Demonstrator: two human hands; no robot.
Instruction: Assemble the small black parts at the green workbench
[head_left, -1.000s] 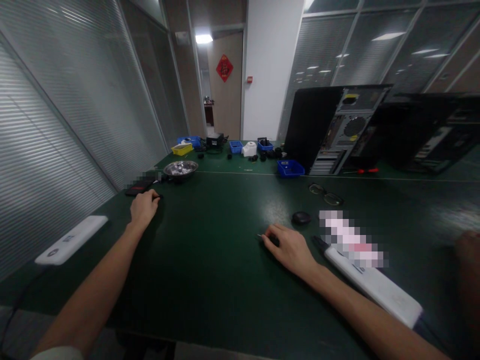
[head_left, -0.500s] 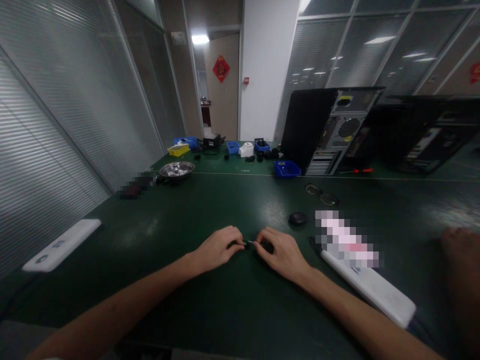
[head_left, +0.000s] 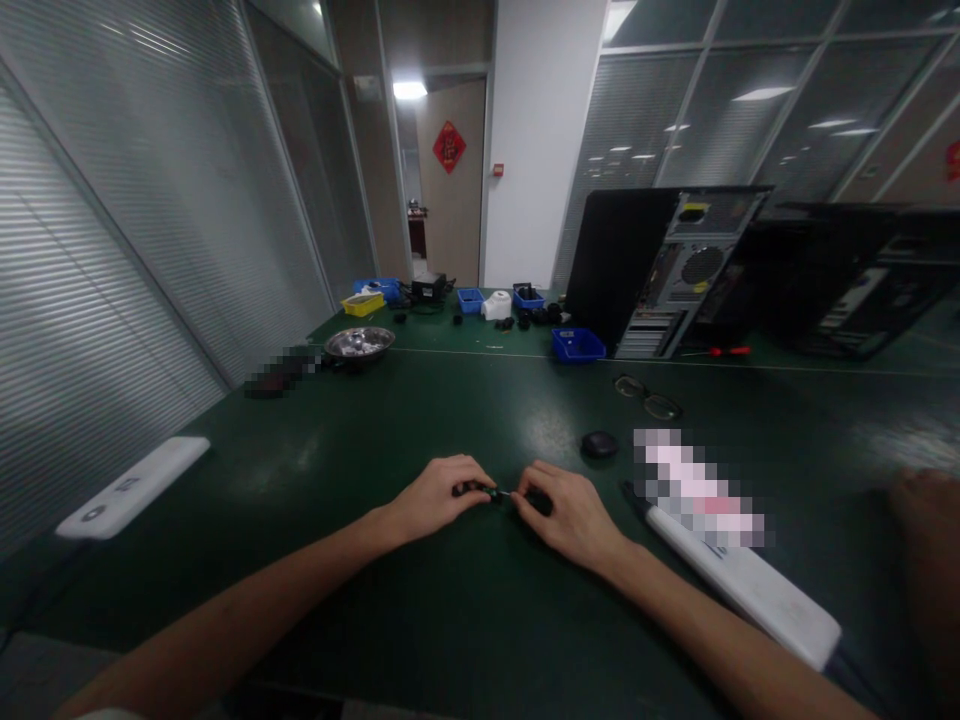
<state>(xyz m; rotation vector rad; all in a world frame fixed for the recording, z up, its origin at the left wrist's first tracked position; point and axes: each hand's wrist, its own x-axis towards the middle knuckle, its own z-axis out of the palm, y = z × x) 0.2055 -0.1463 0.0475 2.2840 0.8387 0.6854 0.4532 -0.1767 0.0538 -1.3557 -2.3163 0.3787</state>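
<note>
My left hand (head_left: 439,497) is closed in a pinch on a small dark piece (head_left: 493,493) with a hint of green, too small to name. Facing it, my right hand (head_left: 564,502) pinches a thin silvery rod (head_left: 506,493) whose tip reaches to the dark piece. Whether the rod touches or enters the piece cannot be made out. Both hands rest low over the green table (head_left: 450,600). Beyond my right hand sits a black computer mouse (head_left: 599,444).
A white power bank-like bar (head_left: 750,585) lies beside my right forearm, another white bar (head_left: 135,488) at left. Glasses (head_left: 646,397), a blue bin (head_left: 577,345), a computer case (head_left: 630,270) and a metal dish (head_left: 360,343) stand farther back. Another person's hand (head_left: 926,510) shows at right.
The whole view has shifted slightly down and right. More of the dark piece shows at my left fingertips; both hands keep nearly the same pose.
</note>
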